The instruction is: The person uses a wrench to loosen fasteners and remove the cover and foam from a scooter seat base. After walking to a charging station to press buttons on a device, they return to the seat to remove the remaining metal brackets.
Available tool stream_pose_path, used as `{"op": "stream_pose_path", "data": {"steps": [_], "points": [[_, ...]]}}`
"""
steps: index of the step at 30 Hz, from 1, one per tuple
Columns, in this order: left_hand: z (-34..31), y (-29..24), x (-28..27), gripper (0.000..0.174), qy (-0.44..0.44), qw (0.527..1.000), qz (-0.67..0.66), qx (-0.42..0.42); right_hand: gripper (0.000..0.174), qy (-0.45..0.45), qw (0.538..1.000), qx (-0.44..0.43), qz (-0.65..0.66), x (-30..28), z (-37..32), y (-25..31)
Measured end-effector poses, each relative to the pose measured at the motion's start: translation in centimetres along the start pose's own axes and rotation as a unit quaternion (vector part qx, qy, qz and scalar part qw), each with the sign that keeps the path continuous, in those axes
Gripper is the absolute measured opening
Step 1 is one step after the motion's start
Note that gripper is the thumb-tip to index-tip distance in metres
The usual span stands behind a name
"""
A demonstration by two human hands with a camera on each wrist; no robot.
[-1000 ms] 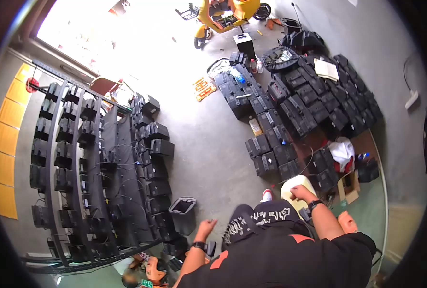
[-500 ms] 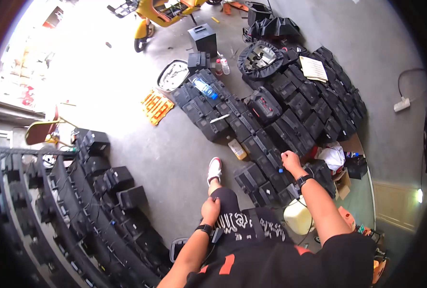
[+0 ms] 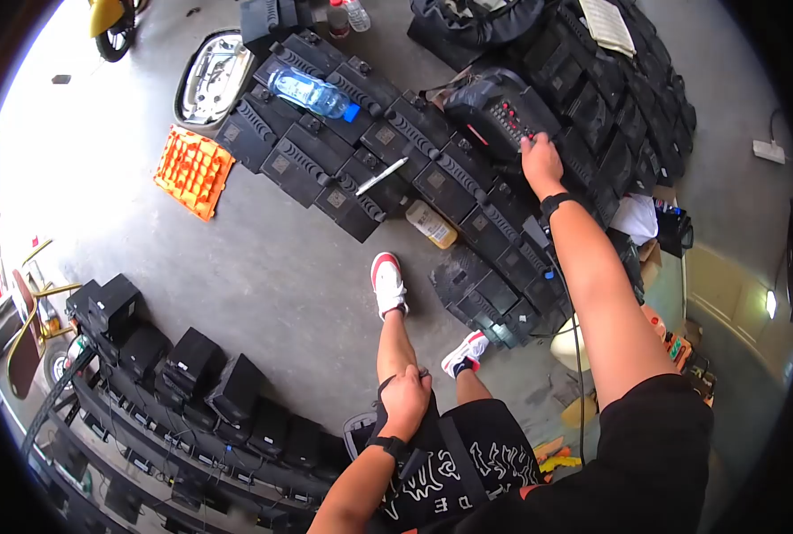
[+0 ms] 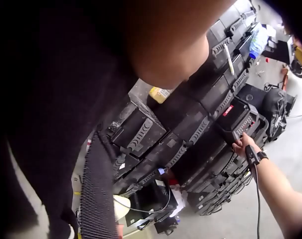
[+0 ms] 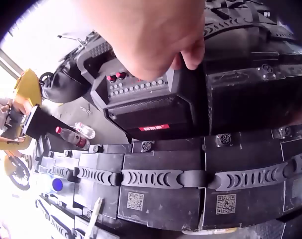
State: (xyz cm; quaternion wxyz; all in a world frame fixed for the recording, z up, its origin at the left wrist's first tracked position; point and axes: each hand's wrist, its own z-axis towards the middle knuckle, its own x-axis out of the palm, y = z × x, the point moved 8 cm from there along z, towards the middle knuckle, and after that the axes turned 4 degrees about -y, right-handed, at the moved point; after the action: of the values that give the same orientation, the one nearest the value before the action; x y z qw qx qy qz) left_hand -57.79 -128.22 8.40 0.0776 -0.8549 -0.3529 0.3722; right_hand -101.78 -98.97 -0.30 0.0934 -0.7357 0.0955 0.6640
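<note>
A black portable speaker [image 3: 501, 111] with red knobs and rows of buttons stands among black battery packs [image 5: 161, 172]. My right hand [image 3: 541, 165] reaches down to one end of its control panel [image 5: 136, 87], fingertips right at the panel. From the right wrist, the back of that hand [image 5: 156, 35] covers the contact, so I cannot tell whether the fingers pinch a knob. In the left wrist view the right hand [image 4: 246, 143] is bent at the panel's corner. My left hand [image 3: 405, 400] rests loosely on my bent left knee, on the black shorts [image 3: 494, 436].
Battery packs [image 3: 276, 165] fill the floor ahead, with a blue-capped bottle [image 3: 312, 92] and a white pen-like stick [image 3: 382, 176] on top. A bottle of yellowish liquid [image 3: 430, 224] lies beside them. An orange grid [image 3: 193, 171] is at left; a rack of black units [image 3: 209, 445] stands lower left.
I have stepped forward toward the batteries and the speaker. My right hand has moved from above the packs to the speaker's panel. The left hand stays at the left knee.
</note>
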Motion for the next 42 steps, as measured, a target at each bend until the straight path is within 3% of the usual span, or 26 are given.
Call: {"op": "stream_pose_path", "data": {"steps": [14,42], "points": [[1.8,1.2,-0.5,0.025,0.012,1.000,0.005,0.004,0.029,-0.039,0.995,0.046,-0.074,-0.1,0.6,1.6],[2.1,1.2,-0.7,0.027,0.015,1.000,-0.010,-0.013,0.016,-0.016,0.979,-0.076,-0.189,-0.4,1.3,4.1]]}}
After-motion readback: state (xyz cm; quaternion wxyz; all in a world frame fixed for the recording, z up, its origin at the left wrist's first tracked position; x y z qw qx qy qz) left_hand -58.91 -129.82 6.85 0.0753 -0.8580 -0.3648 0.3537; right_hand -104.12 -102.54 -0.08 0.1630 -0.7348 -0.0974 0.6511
